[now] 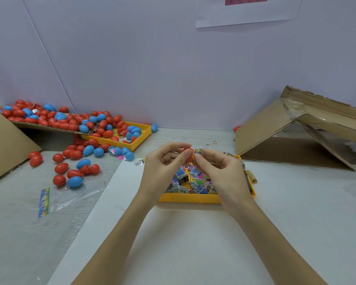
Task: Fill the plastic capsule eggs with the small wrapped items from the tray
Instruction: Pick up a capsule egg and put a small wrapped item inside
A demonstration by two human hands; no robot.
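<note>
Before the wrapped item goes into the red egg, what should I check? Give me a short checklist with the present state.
1. Left hand holds the red plastic capsule egg: ok.
2. Right hand pinches a small wrapped item with a barcode: ok.
3. Item sits right beside the egg: ok.
4. Egg is open enough to take the item: cannot tell, fingers hide it.
5. Yellow plastic tray below holds more wrapped items: ok.

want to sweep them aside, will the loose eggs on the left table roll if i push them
Probably yes. The loose eggs are smooth, rounded plastic, lying on their sides on a flat table, so a push would likely scatter them. They look hollow and light. The split one may roll less.
</note>
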